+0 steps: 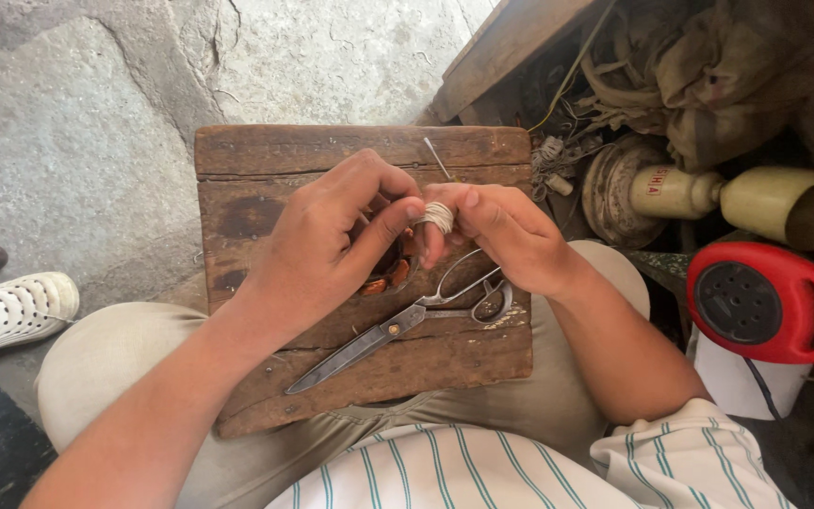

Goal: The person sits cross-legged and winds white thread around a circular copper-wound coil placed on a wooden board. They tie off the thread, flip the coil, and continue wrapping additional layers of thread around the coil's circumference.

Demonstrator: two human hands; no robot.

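Hands, two, bare, meeting over the middle of a worn wooden board (pixel 266 151) that rests across the seated person's lap.

Left hand (pixel 327 250): fingers curled inward, thumb pressed toward the right hand's wrapped finger; it appears to pinch the thread, though the strand itself is too fine to make out.

Right hand (pixel 511 236): fingers bent and closed, one fingertip bound with a coil of pale thread (pixel 438 217). The coil sits between the two thumbs, above the board's centre.

Needle (pixel 437 157): thin, metal, slanting up from the hands near the board's far edge.

Scissors (pixel 398 325): large, dark steel, lying flat on the board, blades aimed at the near left corner, handle loops under the right wrist toward the right edge. Not held.

Leather piece (pixel 390 275): brown-orange, partly hidden beneath the left hand, lying on the board just beside the scissors' pivot.

Surroundings: grey stone floor (pixel 77 141) beyond the far edge; white perforated shoe (pixel 13 309) well off the left edge; red round cable reel (pixel 756 302) off the right edge; cream-coloured horn-shaped object (pixel 756 200) and crumpled cloth (pixel 718 75) behind it. Person wears beige trousers and a white striped shirt.
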